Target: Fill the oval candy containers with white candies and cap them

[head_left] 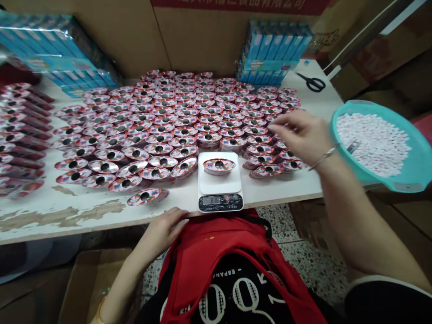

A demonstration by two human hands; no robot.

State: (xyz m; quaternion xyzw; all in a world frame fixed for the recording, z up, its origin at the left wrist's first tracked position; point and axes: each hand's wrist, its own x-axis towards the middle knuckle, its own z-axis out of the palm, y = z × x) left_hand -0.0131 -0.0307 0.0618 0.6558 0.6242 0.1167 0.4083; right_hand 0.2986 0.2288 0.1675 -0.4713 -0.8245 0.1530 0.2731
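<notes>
My left hand (169,226) rests at the table's front edge, fingers loosely extended and holding nothing. Over the right end of the packs, my right hand (299,135) is raised with thumb and fingers drawn together; whatever it may hold is too small to make out. Between the hands stands a white digital scale (219,185) with lit digits. One red-and-white oval pack (219,166) with a dark round opening on top sits upright on it. Many similar packs (162,128) stand in rows behind and beside the scale. A single pack (146,197) leans near the front.
A turquoise basin (418,157) of small white candies (374,141), with a metal scoop (353,146) in it, is at the right. Black scissors (313,83) lie behind. Wrapped blue boxes (276,49) stand at the back right, more blue boxes (57,49) at left.
</notes>
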